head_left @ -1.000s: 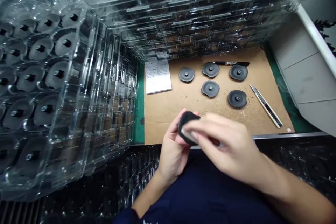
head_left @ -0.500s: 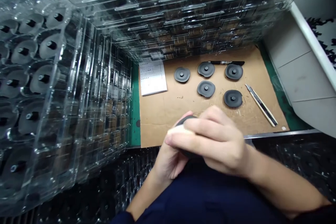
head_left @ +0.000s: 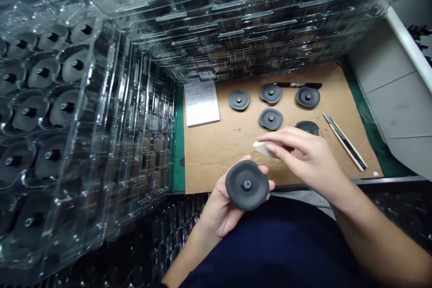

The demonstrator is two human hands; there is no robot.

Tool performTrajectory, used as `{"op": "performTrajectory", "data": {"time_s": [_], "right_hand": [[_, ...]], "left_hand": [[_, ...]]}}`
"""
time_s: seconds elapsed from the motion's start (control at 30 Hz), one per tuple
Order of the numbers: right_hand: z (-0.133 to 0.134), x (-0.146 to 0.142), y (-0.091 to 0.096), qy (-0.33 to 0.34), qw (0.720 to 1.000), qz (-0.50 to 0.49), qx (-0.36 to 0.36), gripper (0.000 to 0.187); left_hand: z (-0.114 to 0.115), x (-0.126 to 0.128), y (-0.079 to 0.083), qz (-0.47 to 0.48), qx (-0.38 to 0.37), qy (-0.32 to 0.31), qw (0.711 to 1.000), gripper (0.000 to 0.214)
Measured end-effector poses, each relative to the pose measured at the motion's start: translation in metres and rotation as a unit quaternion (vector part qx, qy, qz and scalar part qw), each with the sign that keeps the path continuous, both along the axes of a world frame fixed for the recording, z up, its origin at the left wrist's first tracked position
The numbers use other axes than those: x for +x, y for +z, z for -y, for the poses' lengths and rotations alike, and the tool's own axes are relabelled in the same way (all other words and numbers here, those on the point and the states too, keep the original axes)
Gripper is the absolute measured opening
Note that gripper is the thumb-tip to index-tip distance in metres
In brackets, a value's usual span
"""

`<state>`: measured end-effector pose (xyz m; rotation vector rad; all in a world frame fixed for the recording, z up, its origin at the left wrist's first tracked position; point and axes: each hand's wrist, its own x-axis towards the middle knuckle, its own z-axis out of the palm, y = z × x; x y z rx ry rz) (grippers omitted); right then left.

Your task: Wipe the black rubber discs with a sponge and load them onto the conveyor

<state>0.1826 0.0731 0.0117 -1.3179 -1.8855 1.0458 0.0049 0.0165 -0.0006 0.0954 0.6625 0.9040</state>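
Note:
My left hand (head_left: 219, 209) cradles a black rubber disc (head_left: 247, 185) with a metal nut at its centre, its face turned up. My right hand (head_left: 307, 159) is just above and to the right of the disc, apart from it, pinching a small white pad (head_left: 263, 147) between thumb and fingers. On the brown cardboard sheet (head_left: 216, 162) lie several similar discs, such as one at the far left (head_left: 239, 100) and one in the middle (head_left: 270, 119). Another disc (head_left: 308, 127) is partly hidden behind my right fingers.
Stacked clear plastic trays (head_left: 67, 108) holding rows of discs rise on the left, and more (head_left: 236, 22) stand behind the cardboard. A printed paper sheet (head_left: 201, 103), a black marker (head_left: 299, 84) and a utility knife (head_left: 344, 147) lie on the cardboard. A green mat (head_left: 178, 153) shows beneath.
My right hand has lifted off the disc and moved up and right, uncovering its face. The disc now lies flat on my left hand, turned up toward me.

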Motion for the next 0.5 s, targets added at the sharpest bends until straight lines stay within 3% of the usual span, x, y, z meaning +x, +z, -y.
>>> {"op": "performTrajectory", "data": {"time_s": [0.07, 0.17, 0.27, 0.33, 0.4, 0.47, 0.5], "right_hand": [[0.010, 0.005, -0.024, -0.028, 0.997, 0.036, -0.058, 0.021], [0.032, 0.004, -0.059, -0.002, 0.992, 0.066, -0.104, 0.021], [0.040, 0.005, -0.070, 0.012, 0.991, 0.072, -0.113, 0.020], [0.034, 0.006, -0.058, -0.013, 0.992, 0.068, -0.104, 0.022], [0.025, 0.005, -0.033, -0.061, 0.995, 0.056, -0.053, 0.023], [0.018, -0.002, -0.006, -0.068, 0.996, 0.035, 0.047, 0.024], [0.015, -0.007, 0.006, -0.041, 0.993, 0.022, 0.106, 0.025]], "left_hand": [[0.001, -0.003, -0.002, 0.033, -0.001, 0.008, 0.999, 0.057], [0.002, -0.005, -0.005, 0.044, -0.012, 0.011, 0.999, 0.054], [0.002, -0.006, -0.007, 0.037, -0.027, 0.015, 0.999, 0.054], [0.003, -0.006, -0.007, 0.038, -0.025, 0.009, 0.999, 0.057], [0.003, -0.004, -0.007, 0.035, -0.023, -0.002, 0.999, 0.060], [0.004, -0.002, -0.007, 0.003, -0.027, -0.003, 1.000, 0.060], [0.005, -0.001, -0.008, -0.021, -0.031, 0.003, 0.999, 0.059]]}}
